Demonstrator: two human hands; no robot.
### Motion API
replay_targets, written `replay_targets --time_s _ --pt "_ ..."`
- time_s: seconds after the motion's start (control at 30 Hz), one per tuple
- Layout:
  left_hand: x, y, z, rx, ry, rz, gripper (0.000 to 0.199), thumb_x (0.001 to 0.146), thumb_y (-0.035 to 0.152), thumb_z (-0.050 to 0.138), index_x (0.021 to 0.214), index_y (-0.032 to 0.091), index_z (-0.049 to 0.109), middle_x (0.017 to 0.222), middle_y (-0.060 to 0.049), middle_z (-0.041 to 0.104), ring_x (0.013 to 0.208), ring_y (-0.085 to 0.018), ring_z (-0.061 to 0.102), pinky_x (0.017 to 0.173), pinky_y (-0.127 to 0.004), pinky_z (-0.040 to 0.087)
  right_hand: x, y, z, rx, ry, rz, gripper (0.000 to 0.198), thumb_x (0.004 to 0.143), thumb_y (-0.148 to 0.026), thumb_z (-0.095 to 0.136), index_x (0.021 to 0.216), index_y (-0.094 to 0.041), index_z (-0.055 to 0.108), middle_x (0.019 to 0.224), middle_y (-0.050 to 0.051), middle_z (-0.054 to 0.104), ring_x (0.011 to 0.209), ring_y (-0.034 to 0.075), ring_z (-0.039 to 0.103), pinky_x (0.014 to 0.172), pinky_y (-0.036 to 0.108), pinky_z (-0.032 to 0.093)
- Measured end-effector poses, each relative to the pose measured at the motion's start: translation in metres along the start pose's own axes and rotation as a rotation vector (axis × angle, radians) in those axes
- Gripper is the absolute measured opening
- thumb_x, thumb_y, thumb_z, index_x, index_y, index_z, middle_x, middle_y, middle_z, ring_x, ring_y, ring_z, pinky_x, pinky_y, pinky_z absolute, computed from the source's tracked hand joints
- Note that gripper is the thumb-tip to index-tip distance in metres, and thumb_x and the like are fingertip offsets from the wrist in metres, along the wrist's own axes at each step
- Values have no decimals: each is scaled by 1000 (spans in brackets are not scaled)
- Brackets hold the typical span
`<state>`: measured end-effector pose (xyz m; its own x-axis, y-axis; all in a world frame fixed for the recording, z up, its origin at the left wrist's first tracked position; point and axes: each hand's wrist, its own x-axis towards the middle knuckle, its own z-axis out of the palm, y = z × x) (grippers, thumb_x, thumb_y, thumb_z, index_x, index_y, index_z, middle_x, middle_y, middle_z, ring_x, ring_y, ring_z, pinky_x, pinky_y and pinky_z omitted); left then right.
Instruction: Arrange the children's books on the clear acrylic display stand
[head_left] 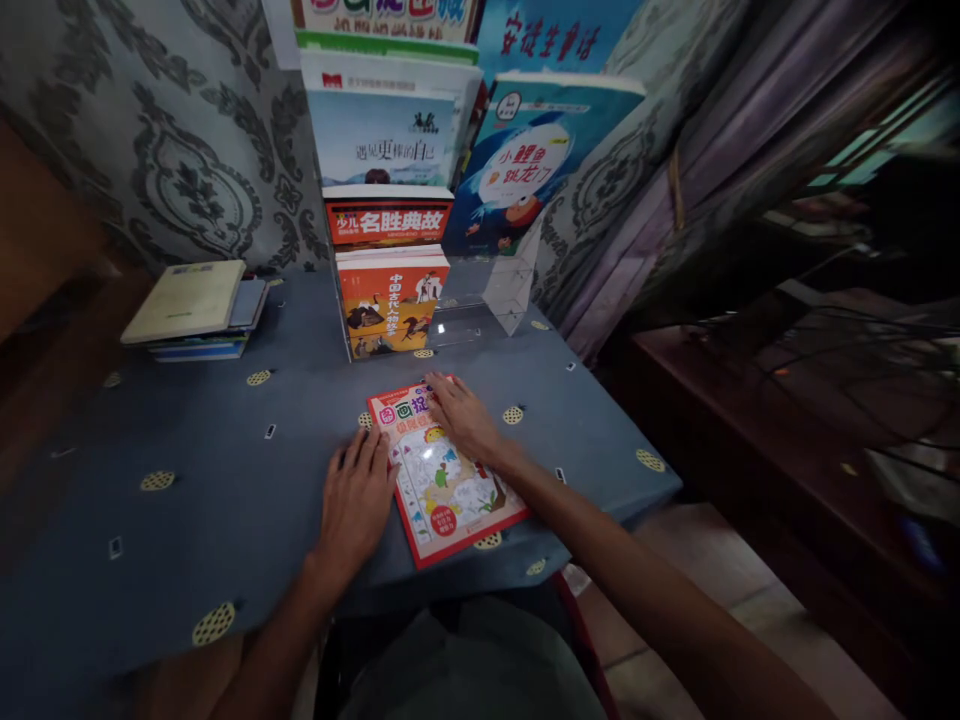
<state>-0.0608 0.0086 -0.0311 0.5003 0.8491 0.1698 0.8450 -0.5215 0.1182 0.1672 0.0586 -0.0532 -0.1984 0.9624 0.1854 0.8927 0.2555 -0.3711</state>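
A red-bordered children's picture book point(450, 480) lies closed and slightly turned on the blue tablecloth, its drawn cover facing up. My left hand point(358, 490) rests flat at the book's left edge, fingers stretched forward, fingertips touching or just beside the cover. Across the upper right of the cover lies my right hand point(461, 415), its fingers extended and hiding part of the title. Neither hand grips the book. Just beyond it stands a clear display rack point(517, 275) filled with upright books, an orange book point(394, 305) lowest in front.
A small stack of books point(187, 305) lies at the table's back left. Patterned curtains point(202, 150) hang behind the table point(247, 520). On the right, beyond the table edge, is a dark red wooden surface point(712, 420) with tangled cables.
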Motion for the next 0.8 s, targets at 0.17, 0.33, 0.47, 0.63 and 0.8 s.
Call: replay_targets --time_s 0.17,0.33,0.47,0.63,0.8 --pt "-2 -1 0 -20 -29 16 50 103 36 40 144 9 51 152 -16 51 142 -33 45 111 -53 41 -5 7 -2 -49 18 141 50 104 -33 34 148 -11 42 153 16 49 148 26 36 121 51 30" --pt "-4 -2 2 -29 -26 42 57 102 42 42 147 7 47 154 -17 47 144 -35 41 114 -54 38 -4 2 1 -68 33 183 50 104 -33 33 148 -12 42 153 17 49 148 26 37 121 50 29" --pt "-4 -4 3 -21 -20 38 55 103 40 40 146 7 47 155 -17 46 144 -34 42 114 -54 38 -3 -1 4 -95 52 195 49 104 -32 31 147 -13 44 151 17 50 148 25 37 121 50 29" --pt "-3 -6 3 -23 2 46 54 102 40 38 145 8 48 153 -19 47 143 -34 43 113 -54 39 -4 -3 0 -95 32 164 48 105 -32 33 148 -14 45 155 16 46 149 25 35 121 51 28" --pt "-4 -5 2 -42 30 40 50 102 39 37 143 14 50 152 -17 50 142 -33 45 114 -55 38 -24 -6 -5 -132 -7 174 53 105 -35 37 151 -11 41 158 18 40 151 24 31 122 48 26"
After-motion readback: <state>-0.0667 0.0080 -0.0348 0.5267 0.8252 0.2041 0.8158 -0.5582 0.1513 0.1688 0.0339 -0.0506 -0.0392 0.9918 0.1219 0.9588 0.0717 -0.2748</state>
